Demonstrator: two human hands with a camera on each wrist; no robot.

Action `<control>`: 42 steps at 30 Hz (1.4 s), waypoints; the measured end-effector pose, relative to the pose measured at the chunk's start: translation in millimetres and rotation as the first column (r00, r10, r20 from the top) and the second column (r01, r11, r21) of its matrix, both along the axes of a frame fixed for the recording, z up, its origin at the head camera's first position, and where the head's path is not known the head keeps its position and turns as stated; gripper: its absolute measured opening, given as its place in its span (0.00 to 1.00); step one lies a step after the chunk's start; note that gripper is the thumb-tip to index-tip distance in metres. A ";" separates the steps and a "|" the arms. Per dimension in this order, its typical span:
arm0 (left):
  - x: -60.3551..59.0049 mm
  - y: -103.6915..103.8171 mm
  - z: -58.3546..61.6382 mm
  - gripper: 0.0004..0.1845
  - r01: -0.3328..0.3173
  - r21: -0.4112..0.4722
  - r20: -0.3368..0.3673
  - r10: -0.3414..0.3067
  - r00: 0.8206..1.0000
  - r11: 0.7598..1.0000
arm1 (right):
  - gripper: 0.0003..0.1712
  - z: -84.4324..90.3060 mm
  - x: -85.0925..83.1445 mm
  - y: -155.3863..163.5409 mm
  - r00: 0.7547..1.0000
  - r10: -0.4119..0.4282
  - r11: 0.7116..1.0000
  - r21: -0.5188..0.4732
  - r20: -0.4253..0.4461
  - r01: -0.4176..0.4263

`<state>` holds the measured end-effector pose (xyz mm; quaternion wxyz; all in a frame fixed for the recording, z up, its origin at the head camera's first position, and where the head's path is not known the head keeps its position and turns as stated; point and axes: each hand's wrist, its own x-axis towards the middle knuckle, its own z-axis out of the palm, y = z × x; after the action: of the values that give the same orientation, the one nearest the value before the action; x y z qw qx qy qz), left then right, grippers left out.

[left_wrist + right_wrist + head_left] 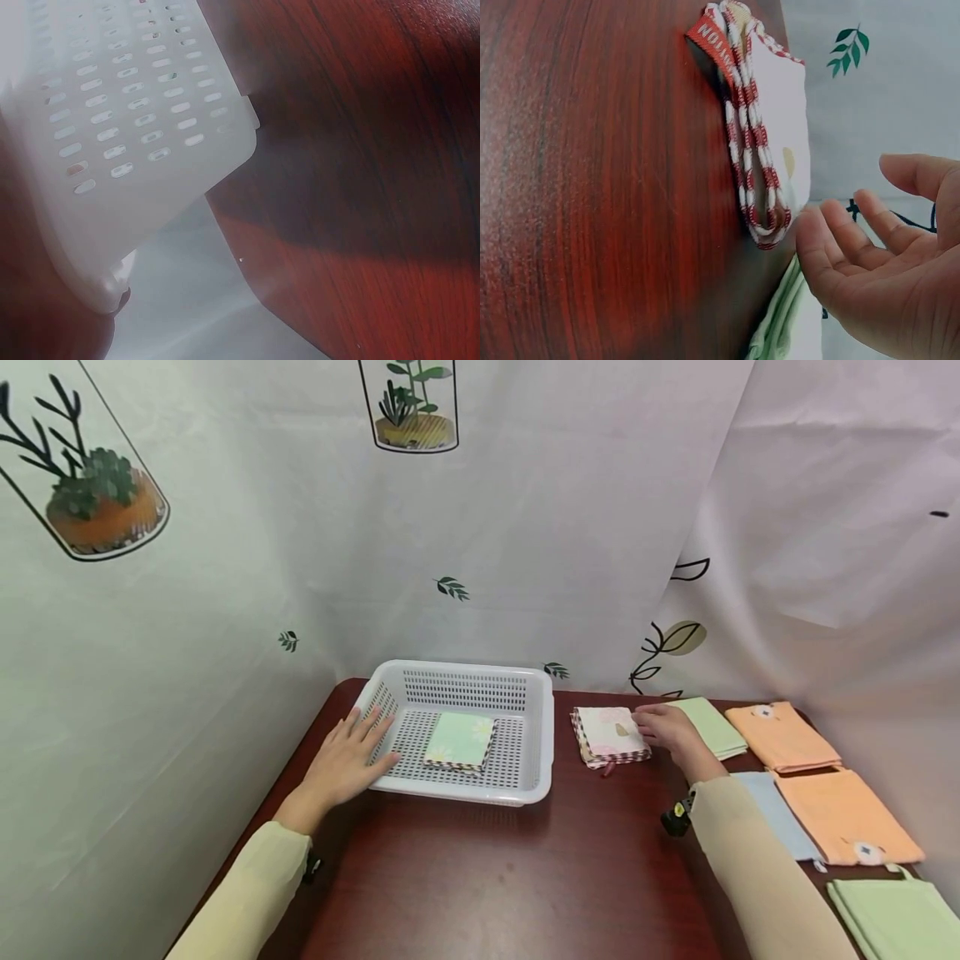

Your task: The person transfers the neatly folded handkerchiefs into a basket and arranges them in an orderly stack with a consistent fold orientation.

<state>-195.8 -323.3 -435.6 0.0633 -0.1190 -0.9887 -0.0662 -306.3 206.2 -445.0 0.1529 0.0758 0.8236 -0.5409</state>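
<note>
While one folded green cloth already lies in the white basket at the table's far edge, the left hand rests flat and open on the basket's left rim. The right hand, fingers relaxed and gripping nothing, touches the pink folded cloth just beside the basket. By judgement, the cloths along the right edge remain to be loaded.

Dark red wooden table; plant-printed white curtain behind.

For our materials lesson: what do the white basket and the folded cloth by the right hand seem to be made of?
White basket: likely moulded plastic, smooth and slightly glossy, with rows of punched slots. Folded cloth: seemingly woven cotton, matte, with red-and-white checked stitched edges and a sewn tag.
</note>
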 end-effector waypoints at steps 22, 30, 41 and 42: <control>-1.3 -0.1 -1.3 0.42 -0.002 -0.004 0.005 0.002 1.000 1.000 | 0.30 -16.4 -6.6 -0.2 1.000 0.000 0.988 0.153 -0.022 0.004; -0.8 0.0 -1.2 0.41 -0.003 -0.004 0.001 0.003 1.000 1.000 | 0.33 -24.6 -9.7 -8.4 0.999 0.011 0.969 0.245 -0.043 0.000; 0.0 0.8 -0.7 0.42 -0.008 0.000 0.006 0.008 1.000 1.000 | 0.31 -28.3 -14.0 -16.3 0.997 0.066 0.895 0.445 -0.039 -0.042; 0.0 0.7 -0.7 0.42 -0.008 -0.002 0.006 0.008 1.000 1.000 | 0.32 -28.3 -14.1 -16.7 0.997 0.064 0.895 0.444 -0.035 -0.042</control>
<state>-195.8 -322.7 -436.3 0.0606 -0.1148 -0.9894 -0.0652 -320.4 189.5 -473.3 0.1261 0.0731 0.9303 -0.3365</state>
